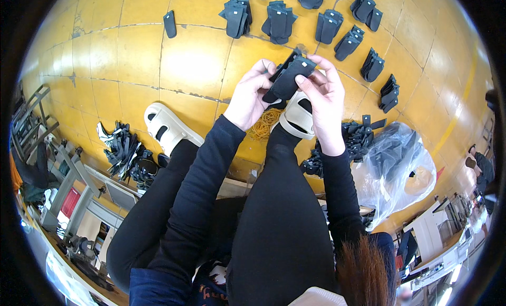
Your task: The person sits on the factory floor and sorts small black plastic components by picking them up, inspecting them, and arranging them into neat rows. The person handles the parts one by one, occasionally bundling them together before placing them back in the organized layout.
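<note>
Above my right foot, both hands hold a small stack of dark grey, tongue-shaped pieces (287,80), one of them bearing a little white tag near its end. My left hand (250,92) grips the lower left side, its fingers curled around the edge. On the other side, my right hand (324,98) pinches the upper right end, thumb on the front face and fingers behind. The pieces stand slightly fanned apart. Between my shoes, a heap of yellow rubber bands (264,126) lies on the floor.
Several bundles of similar dark pieces (279,24) lie across the yellow tiled floor (195,63), with a single piece (169,24) further left. Black strap-like parts (126,153) are heaped at left, and another dark pile (358,137) sits beside a clear plastic bag (392,169) at right.
</note>
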`<state>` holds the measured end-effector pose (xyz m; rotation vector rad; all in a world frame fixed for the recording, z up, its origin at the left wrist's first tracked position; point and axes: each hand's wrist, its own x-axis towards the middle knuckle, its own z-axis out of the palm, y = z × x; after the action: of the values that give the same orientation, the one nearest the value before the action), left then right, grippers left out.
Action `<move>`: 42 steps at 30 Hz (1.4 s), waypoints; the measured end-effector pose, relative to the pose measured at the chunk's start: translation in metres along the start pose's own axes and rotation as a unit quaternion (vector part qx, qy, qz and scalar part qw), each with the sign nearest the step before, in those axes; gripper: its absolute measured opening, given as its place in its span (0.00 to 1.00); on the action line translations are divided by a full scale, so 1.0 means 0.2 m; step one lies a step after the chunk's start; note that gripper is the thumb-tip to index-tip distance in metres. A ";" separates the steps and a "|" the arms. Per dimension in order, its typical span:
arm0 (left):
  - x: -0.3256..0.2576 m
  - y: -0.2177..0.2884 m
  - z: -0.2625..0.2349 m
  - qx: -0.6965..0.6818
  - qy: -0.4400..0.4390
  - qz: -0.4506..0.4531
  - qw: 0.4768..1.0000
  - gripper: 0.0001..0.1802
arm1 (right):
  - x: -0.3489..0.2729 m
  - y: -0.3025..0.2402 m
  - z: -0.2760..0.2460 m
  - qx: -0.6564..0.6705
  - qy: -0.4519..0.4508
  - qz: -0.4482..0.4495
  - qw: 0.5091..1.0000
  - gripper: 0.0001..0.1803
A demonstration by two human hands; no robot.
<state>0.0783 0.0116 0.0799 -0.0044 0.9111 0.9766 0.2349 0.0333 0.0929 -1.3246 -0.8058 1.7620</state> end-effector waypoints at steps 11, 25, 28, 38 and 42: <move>0.04 0.00 0.01 0.025 0.000 -0.007 1.000 0.08 | 0.04 0.04 0.01 -0.333 0.051 -0.236 0.912 0.16; 0.03 0.05 0.05 0.083 -0.023 0.076 0.993 0.22 | 0.01 0.02 -0.01 -0.275 0.067 -0.252 0.926 0.07; 0.04 0.04 0.05 0.091 -0.008 0.088 0.992 0.22 | 0.02 0.02 -0.01 -0.209 0.045 -0.251 0.944 0.08; 0.04 0.05 0.00 0.058 -0.006 0.076 0.995 0.20 | 0.04 0.00 -0.07 0.112 0.075 -0.091 0.987 0.07; 0.05 0.03 0.02 0.135 0.007 0.135 0.981 0.21 | 0.06 -0.02 -0.12 0.184 0.024 -0.044 0.982 0.08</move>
<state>0.0791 0.0240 0.0794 0.3514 1.0705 1.0966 0.2567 0.0463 0.0841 -1.0637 -0.4736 1.7039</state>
